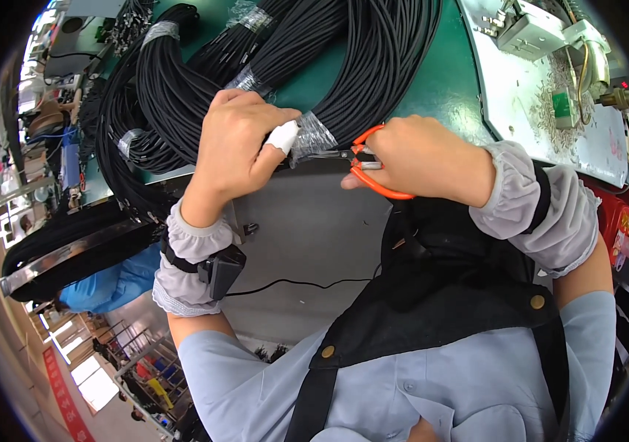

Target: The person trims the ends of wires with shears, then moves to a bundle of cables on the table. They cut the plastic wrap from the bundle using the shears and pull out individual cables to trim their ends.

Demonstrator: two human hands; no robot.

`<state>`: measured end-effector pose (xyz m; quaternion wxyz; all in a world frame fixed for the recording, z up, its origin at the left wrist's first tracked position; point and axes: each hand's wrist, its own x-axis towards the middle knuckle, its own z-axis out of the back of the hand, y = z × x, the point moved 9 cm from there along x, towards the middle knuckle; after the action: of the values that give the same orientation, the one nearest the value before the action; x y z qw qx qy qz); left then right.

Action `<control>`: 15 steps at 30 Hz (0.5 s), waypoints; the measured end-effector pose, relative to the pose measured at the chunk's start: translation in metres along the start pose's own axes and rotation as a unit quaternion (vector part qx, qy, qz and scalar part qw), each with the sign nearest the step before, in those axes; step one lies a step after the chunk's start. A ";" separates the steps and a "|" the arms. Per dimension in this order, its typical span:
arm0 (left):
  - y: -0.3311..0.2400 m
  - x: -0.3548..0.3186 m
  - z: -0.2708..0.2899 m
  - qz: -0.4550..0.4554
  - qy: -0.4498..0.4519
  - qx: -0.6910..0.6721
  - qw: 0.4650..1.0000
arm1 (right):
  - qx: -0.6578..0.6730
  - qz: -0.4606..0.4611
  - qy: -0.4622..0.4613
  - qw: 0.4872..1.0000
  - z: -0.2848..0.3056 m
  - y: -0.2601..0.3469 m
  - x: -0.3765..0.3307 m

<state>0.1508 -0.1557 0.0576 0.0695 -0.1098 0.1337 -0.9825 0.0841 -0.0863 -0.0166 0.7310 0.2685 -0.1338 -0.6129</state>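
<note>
My right hand (pixel 425 158) is closed round a pair of orange-handled scissors (pixel 384 193). Their narrow blades point left and lie at the lower edge of the clear plastic wrap (pixel 316 135) that binds a coil of black cables (pixel 377 74). My left hand (pixel 239 144), with white tape round its thumb, is closed at the wrapped part of the coil, just left of the blade tips. Its fingertips are partly hidden, as is what lies beneath them. The coil rests on the green tabletop (pixel 443 99).
More bundles of black cables (pixel 174 81) with plastic bands fill the table's left side. At the right stands a bench machine (pixel 532 37) on a white plate (pixel 502 81) strewn with small bits. Red bins (pixel 613 217) are at the far right. Another cable bundle (pixel 93 243) hangs at the left.
</note>
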 end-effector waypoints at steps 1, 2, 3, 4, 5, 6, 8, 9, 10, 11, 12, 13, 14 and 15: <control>0.000 0.001 0.000 -0.005 0.004 -0.005 1.000 | 0.005 -0.013 0.015 1.000 -0.001 0.001 0.001; 0.001 0.001 0.001 -0.006 0.007 -0.008 1.000 | 0.011 -0.025 0.031 0.999 -0.003 0.002 0.001; 0.001 0.002 0.002 -0.015 0.013 -0.016 1.000 | 0.016 -0.038 0.046 0.998 -0.006 0.001 0.001; 0.001 0.002 0.002 -0.024 0.018 -0.025 0.999 | 0.019 -0.040 0.047 0.998 -0.007 0.001 0.001; 0.000 0.002 0.002 -0.034 0.023 -0.033 0.999 | 0.016 -0.033 0.033 0.999 -0.006 0.003 0.001; 0.000 0.002 0.002 -0.034 0.025 -0.035 0.998 | 0.012 -0.027 0.019 0.999 -0.004 0.004 0.001; 0.001 0.002 0.003 -0.026 0.030 -0.040 0.998 | 0.010 -0.021 0.006 1.000 -0.003 0.004 0.001; 0.001 0.001 0.003 -0.022 0.032 -0.042 0.998 | 0.020 -0.017 -0.002 1.000 -0.002 0.005 0.001; 0.000 0.002 0.002 -0.022 0.033 -0.044 0.998 | 0.029 -0.014 -0.010 0.999 -0.001 0.005 0.001; 0.000 0.002 0.001 -0.021 0.040 -0.035 0.998 | 0.039 -0.010 -0.018 0.999 0.000 0.006 0.000; 0.000 0.002 0.000 -0.019 0.046 -0.026 0.998 | 0.039 -0.011 -0.018 0.999 0.000 0.006 0.000; 0.000 0.002 -0.001 -0.018 0.053 -0.017 0.998 | 0.036 -0.017 -0.006 0.999 -0.002 0.006 0.000; 0.001 0.002 -0.001 -0.018 0.053 -0.017 0.998 | 0.032 -0.022 0.006 0.999 -0.005 0.006 0.001; 0.001 0.002 -0.001 -0.024 0.059 -0.027 0.998 | 0.029 -0.027 0.018 0.999 -0.007 0.006 0.001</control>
<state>0.1486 -0.1566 0.0571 0.0347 -0.0571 0.1609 -0.9847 0.0927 -0.0852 -0.0191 0.7088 0.3039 -0.1307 -0.6230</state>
